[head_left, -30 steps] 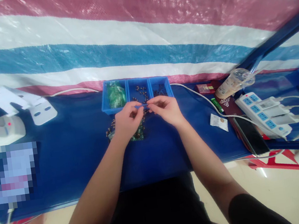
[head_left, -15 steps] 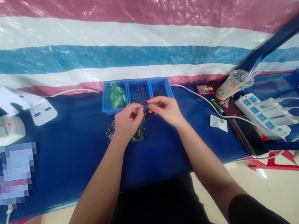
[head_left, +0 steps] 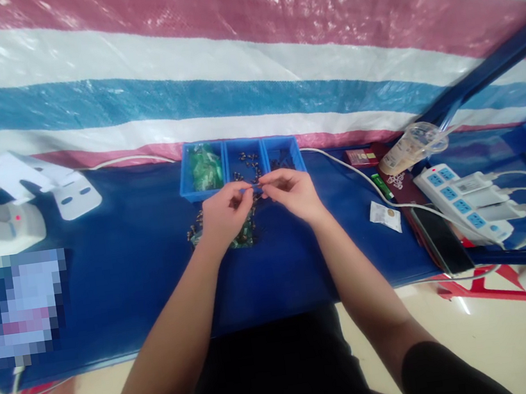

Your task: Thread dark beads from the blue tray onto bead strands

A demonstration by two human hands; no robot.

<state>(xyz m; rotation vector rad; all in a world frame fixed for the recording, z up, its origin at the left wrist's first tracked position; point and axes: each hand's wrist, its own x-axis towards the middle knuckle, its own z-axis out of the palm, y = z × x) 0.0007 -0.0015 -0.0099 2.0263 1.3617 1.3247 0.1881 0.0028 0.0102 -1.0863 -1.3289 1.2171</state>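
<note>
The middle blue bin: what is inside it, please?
Small, dark, partly coppery parts lie scattered inside the middle blue bin. The left hand and right hand cover some of its near edge; anything behind them cannot be seen.

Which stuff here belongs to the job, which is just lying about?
Likely the job:
tiny item between left hand and right hand
blue bins
green bag
small loose parts

Likely just lying about:
drink cup
white packet
dark phone
red box

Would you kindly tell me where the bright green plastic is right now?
In the head view, the bright green plastic sits in the leftmost blue bin, just beyond the left hand.
</note>
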